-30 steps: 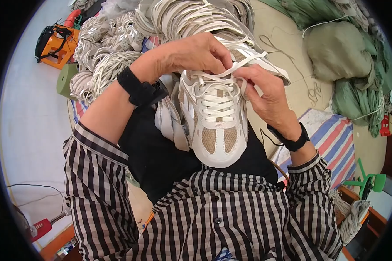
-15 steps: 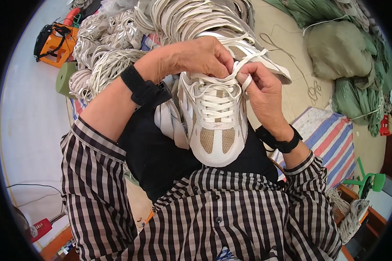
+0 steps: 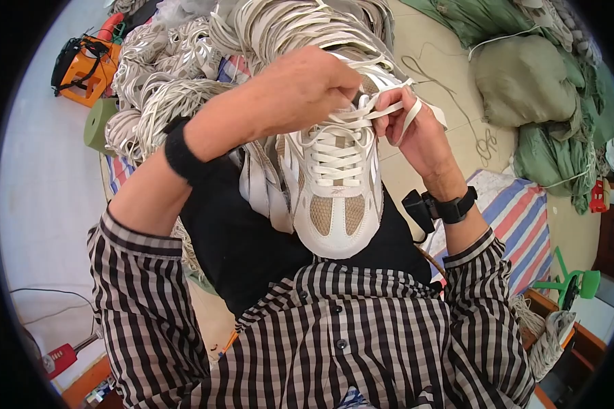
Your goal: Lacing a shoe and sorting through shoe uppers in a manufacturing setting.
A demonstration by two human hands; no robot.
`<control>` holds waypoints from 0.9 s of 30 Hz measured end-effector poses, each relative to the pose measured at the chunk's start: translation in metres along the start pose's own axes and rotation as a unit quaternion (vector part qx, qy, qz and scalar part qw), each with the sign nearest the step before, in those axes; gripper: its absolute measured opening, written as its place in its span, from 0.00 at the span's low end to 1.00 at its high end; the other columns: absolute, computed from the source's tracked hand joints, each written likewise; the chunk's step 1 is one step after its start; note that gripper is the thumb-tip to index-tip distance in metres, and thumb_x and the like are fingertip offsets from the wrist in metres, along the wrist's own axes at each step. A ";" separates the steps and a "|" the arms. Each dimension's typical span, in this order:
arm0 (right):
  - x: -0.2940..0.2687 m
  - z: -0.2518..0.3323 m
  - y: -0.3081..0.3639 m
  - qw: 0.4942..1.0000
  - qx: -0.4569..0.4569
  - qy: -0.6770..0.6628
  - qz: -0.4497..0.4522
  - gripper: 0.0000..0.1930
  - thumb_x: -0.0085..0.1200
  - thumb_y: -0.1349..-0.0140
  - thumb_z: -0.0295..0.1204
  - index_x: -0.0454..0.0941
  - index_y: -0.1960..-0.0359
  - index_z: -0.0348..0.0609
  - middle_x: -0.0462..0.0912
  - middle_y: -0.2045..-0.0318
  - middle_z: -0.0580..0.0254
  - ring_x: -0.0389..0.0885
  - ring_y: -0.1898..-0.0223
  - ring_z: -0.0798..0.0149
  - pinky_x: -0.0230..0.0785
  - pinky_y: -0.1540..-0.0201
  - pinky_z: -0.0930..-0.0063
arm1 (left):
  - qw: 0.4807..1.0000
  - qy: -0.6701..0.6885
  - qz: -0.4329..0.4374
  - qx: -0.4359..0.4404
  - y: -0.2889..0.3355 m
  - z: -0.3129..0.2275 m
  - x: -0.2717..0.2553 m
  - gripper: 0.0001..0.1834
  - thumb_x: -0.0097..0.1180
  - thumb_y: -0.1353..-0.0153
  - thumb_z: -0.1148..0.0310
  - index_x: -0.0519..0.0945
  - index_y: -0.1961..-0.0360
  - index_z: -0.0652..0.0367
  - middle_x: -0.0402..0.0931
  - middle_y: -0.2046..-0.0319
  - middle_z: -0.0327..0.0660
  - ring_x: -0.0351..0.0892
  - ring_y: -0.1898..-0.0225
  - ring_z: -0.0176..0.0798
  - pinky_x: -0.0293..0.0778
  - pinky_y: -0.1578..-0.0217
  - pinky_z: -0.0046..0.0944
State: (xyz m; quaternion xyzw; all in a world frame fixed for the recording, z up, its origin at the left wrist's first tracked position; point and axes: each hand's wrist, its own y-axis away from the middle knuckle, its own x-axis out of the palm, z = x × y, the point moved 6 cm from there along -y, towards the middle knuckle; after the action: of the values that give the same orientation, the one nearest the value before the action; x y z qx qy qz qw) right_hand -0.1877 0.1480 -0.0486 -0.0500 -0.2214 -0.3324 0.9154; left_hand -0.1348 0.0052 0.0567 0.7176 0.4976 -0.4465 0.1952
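Observation:
A white-and-beige shoe upper (image 3: 338, 238) with mesh panels lies toe toward me on my black-clad lap, its shoelace (image 3: 338, 170) threaded in crosswise rows. My right hand (image 3: 419, 133) is closed in a pinch on the cream lace at the upper's right top side. From these fingers a strand loops over and hangs across the hand. Just above the opening, my left hand (image 3: 314, 85) is curled shut with its back toward me. Its fingertips are hidden, so I cannot make out what they hold. Another pale upper (image 3: 266, 194) lies against the left side.
A long row of nested pale uppers (image 3: 300, 31) stretches away beyond my hands. Bundled laced pieces (image 3: 164, 58) sit at the far left beside a green roll (image 3: 99, 126) and an orange stool (image 3: 89, 71). Green sacks (image 3: 525, 82) and a striped sheet (image 3: 518, 225) lie right.
My left hand has turned over and drawn slightly left from the right fingers. My right hand has shifted a little, fingers now folded around the lace, and the looped strand hangs wider.

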 end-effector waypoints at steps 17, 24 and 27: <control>0.000 0.037 0.023 0.936 -0.232 0.164 -0.206 0.17 0.46 0.28 0.37 0.79 0.64 0.33 0.78 0.71 0.66 0.72 0.71 0.75 0.66 0.67 0.80 | 0.910 0.207 -0.057 -0.354 0.163 0.053 -0.059 0.09 0.53 0.38 0.67 0.76 0.71 0.61 0.76 0.73 0.35 0.75 0.69 0.28 0.71 0.68 0.29; 0.015 0.011 0.026 0.936 -0.195 0.237 -0.173 0.12 0.49 0.30 0.32 0.78 0.65 0.34 0.76 0.76 0.67 0.70 0.74 0.74 0.64 0.70 0.79 | 0.892 0.186 -0.102 -0.399 0.231 0.070 -0.098 0.11 0.54 0.38 0.63 0.75 0.72 0.59 0.76 0.74 0.35 0.75 0.70 0.28 0.71 0.68 0.29; 0.015 0.012 0.024 0.879 -0.230 0.384 -0.164 0.11 0.49 0.31 0.31 0.77 0.66 0.34 0.75 0.77 0.61 0.71 0.76 0.69 0.64 0.70 0.76 | 0.885 0.218 -0.118 -0.394 0.243 0.070 -0.104 0.11 0.54 0.37 0.62 0.74 0.71 0.59 0.76 0.74 0.35 0.76 0.69 0.28 0.70 0.67 0.28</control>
State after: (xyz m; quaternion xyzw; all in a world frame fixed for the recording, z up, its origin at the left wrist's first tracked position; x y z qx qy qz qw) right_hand -0.1666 0.1609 -0.0303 -0.0903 0.2251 -0.5128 0.8235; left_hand 0.0385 -0.2058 0.0668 0.5967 0.7434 -0.0657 0.2949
